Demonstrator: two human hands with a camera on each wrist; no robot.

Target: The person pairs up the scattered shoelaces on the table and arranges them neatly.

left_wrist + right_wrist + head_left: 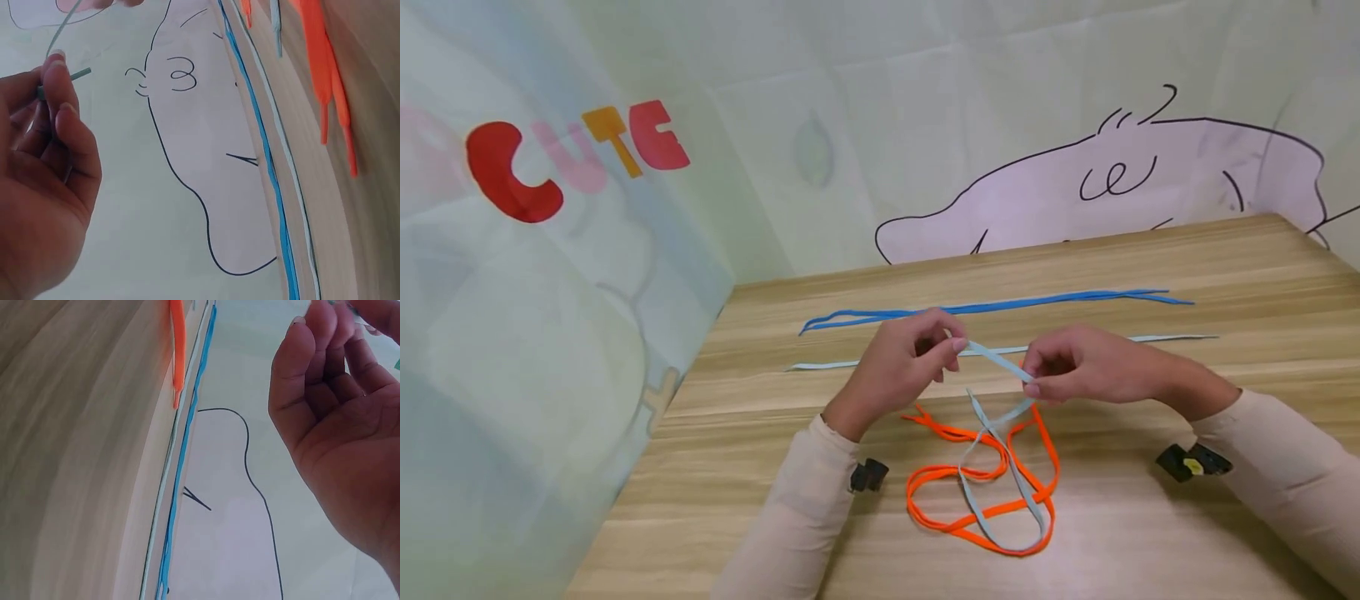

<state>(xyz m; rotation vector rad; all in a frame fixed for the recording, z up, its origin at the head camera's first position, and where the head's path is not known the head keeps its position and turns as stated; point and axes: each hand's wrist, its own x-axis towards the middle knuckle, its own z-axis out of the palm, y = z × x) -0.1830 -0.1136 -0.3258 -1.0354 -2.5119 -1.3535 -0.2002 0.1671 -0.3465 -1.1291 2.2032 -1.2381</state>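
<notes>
A pale blue shoelace (pixel 996 358) is stretched between the two hands above the table. My left hand (pixel 906 362) pinches it between thumb and fingertips; in the left wrist view a short stub of the lace (pixel 81 74) sticks out past the fingers. The right hand (pixel 1086 365) pinches the same lace a short way along. From there the rest loops down over an orange shoelace (pixel 940 523) lying in curves on the wood. One orange strand runs up to the right fingers, and whether they hold it I cannot tell.
Behind the hands, a doubled blue shoelace (pixel 1037 302) lies straight across the wooden table (pixel 760 500). Another pale blue lace (pixel 823 365) stretches parallel in front of it, partly hidden by the hands. A printed cloth (pixel 820 100) hangs at the table's back and left.
</notes>
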